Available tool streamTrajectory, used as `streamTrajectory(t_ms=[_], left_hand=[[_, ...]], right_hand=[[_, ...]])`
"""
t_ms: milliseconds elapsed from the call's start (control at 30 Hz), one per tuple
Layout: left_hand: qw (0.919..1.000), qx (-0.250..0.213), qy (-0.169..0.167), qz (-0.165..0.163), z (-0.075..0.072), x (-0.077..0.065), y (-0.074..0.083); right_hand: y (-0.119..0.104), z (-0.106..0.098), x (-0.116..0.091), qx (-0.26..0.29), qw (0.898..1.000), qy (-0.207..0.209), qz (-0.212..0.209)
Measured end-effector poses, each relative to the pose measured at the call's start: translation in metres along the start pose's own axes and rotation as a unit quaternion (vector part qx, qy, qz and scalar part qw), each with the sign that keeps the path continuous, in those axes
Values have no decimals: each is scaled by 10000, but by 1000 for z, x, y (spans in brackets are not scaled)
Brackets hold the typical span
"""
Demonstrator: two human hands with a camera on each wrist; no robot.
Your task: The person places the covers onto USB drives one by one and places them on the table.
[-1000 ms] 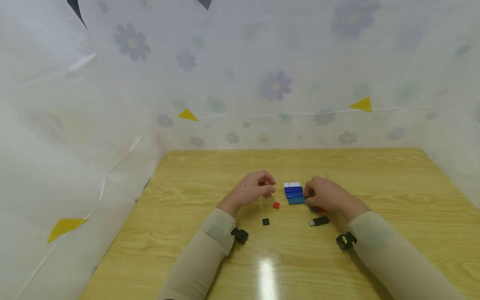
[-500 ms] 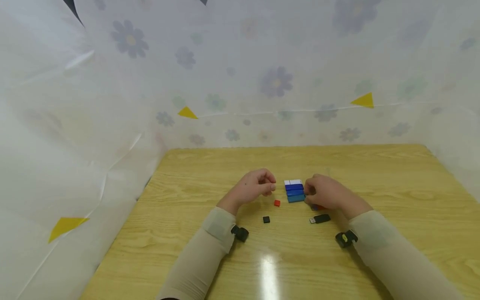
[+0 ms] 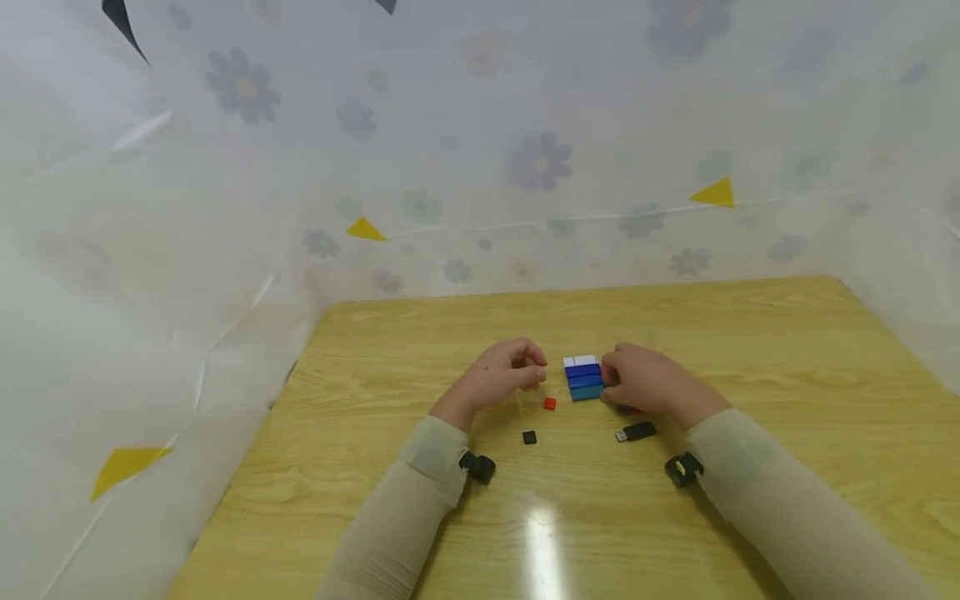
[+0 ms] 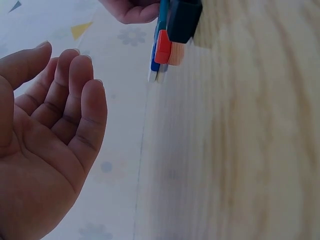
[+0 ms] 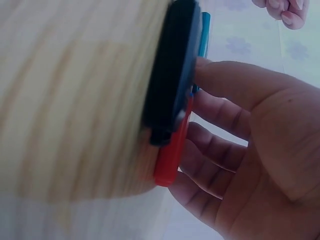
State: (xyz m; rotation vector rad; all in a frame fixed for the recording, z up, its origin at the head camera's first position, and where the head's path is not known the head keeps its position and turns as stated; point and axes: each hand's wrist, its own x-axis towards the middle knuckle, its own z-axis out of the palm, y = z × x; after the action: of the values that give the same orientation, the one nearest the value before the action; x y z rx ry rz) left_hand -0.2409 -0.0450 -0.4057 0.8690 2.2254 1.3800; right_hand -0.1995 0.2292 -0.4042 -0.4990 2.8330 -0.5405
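Note:
My left hand [image 3: 501, 373] hovers left of a row of USB sticks [image 3: 583, 378], holding nothing, fingers loosely bent and thumb apart in the left wrist view. The row is white, dark blue, blue and teal, from back to front. At its right end are the bent fingers and thumb of my right hand [image 3: 648, 379]. Partly beneath that hand lies a red USB stick [image 5: 172, 155]. The contact at my right fingertips is hidden, so I cannot tell whether they pinch a stick. A black USB stick [image 3: 639, 431], its metal plug bare, lies nearer.
A small red cap [image 3: 550, 403] and a small black cap [image 3: 529, 437] lie on the wooden table [image 3: 420, 325], in front of the row's left side. A white flowered sheet [image 3: 465, 200] hangs behind the table and along its left. Each sleeve carries a wrist camera.
The head view has shifted slightly. My left hand stays in its place beside the row, and my right hand remains at the row's right end. The sticks and caps show no clear movement.

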Motion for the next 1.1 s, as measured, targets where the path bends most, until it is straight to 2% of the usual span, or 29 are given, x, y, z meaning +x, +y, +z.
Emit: streamTrajectory(t_ms=[167,333,433,600,767,933,1100], left_hand=[[10000,-22,-20,14,0,-1,1],[10000,-33,-44,-25,2,-1,1],[9998,59,-62,-163,2,-1,2],[9979,446,-128,-457,0,-2,5],[9928,980,-346,-596,-2,-4,4],[9863,1379,-595,-685,-2,-2,1],[9754,1821,-1025,-709,-3,3,0]], right_hand=[[1,0,-2,149,9999,13,-14],[19,2,-7,870,9961,142,46],[30,1,-13,1252,9918,243,44],[37,-1,-18,1546,9876,290,-14],[36,1,-19,1638,9860,319,27],[34,1,-20,1715,9846,322,24],[33,2,-19,1797,9831,337,16]])
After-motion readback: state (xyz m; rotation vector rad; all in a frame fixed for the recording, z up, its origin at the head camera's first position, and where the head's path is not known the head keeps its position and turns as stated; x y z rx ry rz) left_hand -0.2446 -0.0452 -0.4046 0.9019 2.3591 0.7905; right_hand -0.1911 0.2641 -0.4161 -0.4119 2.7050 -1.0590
